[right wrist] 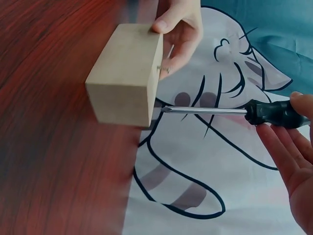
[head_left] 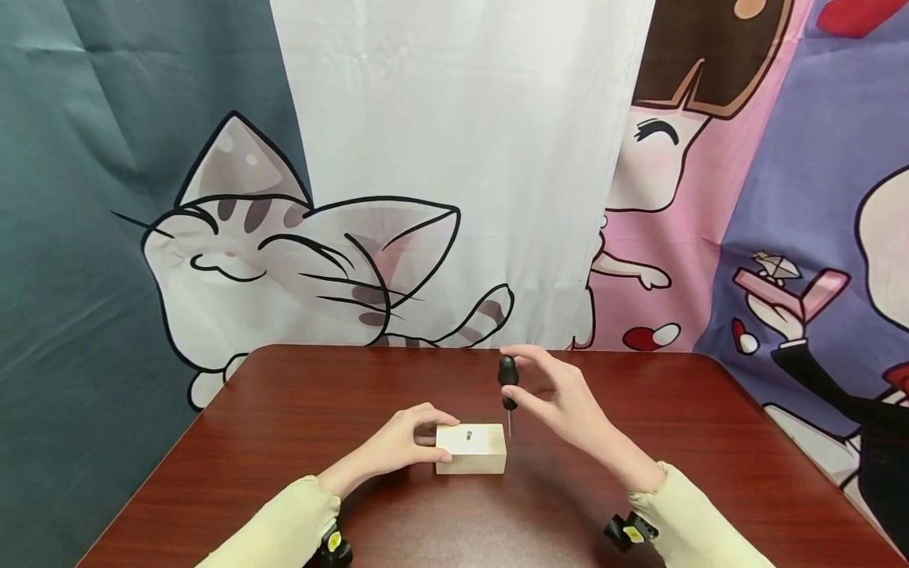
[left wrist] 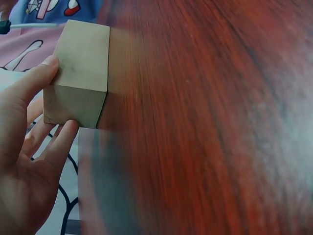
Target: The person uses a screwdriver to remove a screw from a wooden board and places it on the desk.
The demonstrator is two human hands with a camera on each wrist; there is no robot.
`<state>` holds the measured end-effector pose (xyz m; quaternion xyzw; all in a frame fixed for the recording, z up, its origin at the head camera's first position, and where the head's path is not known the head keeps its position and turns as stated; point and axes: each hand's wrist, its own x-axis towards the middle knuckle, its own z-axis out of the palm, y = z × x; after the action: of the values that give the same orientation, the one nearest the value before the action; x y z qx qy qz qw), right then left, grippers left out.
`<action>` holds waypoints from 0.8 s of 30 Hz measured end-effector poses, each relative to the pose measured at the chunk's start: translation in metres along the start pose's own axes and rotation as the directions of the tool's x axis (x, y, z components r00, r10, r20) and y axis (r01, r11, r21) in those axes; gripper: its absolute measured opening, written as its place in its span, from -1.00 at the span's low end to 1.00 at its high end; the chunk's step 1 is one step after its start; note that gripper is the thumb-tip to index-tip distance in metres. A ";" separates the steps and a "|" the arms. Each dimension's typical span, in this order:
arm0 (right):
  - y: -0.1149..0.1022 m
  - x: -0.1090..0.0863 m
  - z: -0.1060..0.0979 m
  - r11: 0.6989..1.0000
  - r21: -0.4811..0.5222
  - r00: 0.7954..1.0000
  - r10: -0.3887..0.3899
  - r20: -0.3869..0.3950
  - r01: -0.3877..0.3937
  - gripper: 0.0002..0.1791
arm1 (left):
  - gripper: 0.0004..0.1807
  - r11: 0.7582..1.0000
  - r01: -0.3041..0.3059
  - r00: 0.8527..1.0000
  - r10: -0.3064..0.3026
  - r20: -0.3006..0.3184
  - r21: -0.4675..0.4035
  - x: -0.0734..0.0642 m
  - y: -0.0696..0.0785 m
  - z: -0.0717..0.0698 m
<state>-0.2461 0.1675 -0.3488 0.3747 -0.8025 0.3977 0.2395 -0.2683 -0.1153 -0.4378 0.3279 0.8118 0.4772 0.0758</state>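
Note:
A pale wooden block (head_left: 472, 457) lies on the table, and my left hand (head_left: 408, 439) grips its left end between thumb and fingers. From its top face sticks a small screw (right wrist: 164, 69), seen as a dark spot in the head view. My right hand (head_left: 561, 394) holds a screwdriver (head_left: 507, 372) by its black handle, shaft pointing down. In the right wrist view the metal shaft (right wrist: 205, 110) ends in a cross-shaped tip beside the block, apart from the screw. In the left wrist view the block (left wrist: 80, 54) hides the screw.
The reddish-brown wooden table (head_left: 341, 386) has a glossy surface. Behind it hangs a cloth backdrop (head_left: 454, 118) with a cartoon cat and figures. A small black camera (head_left: 630, 532) is strapped to my right wrist, another (head_left: 334, 546) to my left.

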 end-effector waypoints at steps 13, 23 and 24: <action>0.004 0.007 0.011 1.000 0.020 0.997 0.022 -0.068 -0.021 -0.43 | -0.49 1.000 -0.001 1.000 0.001 0.018 -0.008 0.013 0.006 0.012; 0.002 0.001 0.014 0.991 0.110 0.994 0.082 -0.078 -0.073 -0.43 | -0.49 1.000 0.003 1.000 -0.003 0.018 -0.010 0.014 0.008 0.015; 0.002 0.001 0.015 0.991 0.115 0.994 0.081 -0.077 -0.072 -0.44 | -0.49 1.000 0.004 1.000 -0.004 0.018 -0.008 0.014 0.008 0.015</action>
<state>-0.2492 0.1557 -0.3576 0.3399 -0.7824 0.4659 0.2350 -0.2687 -0.0930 -0.4363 0.3304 0.8098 0.4773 0.0853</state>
